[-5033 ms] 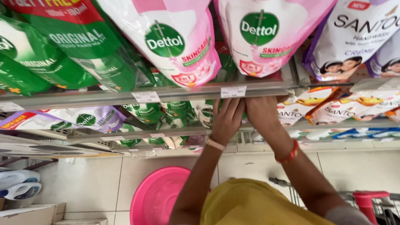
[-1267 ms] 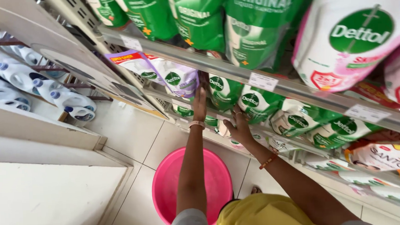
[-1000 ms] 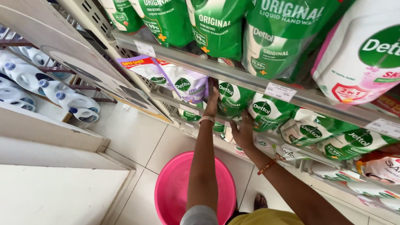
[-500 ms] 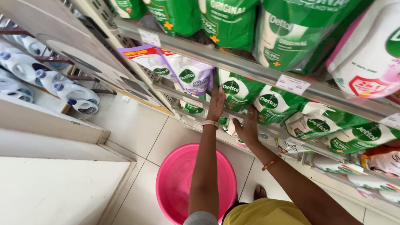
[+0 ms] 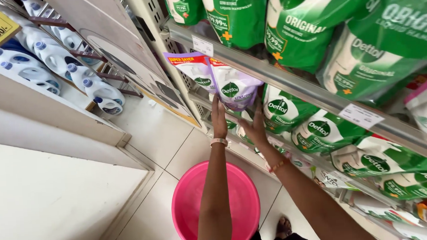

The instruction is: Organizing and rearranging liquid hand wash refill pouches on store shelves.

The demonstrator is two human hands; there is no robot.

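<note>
Shop shelf (image 5: 289, 84) background: both hands, left hand (image 5: 219, 118) and right hand (image 5: 256, 127), grip a purple pouch (image 5: 233, 87), its long axis running 12 to 6 o'clock.

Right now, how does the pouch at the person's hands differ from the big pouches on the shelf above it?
The pale purple pouch is white and lilac; the large green pouches are green. It looks smaller than they do. The left hand and right hand reach it; nothing touches the green ones. Both are soft refill pouches with a round green logo.
</note>
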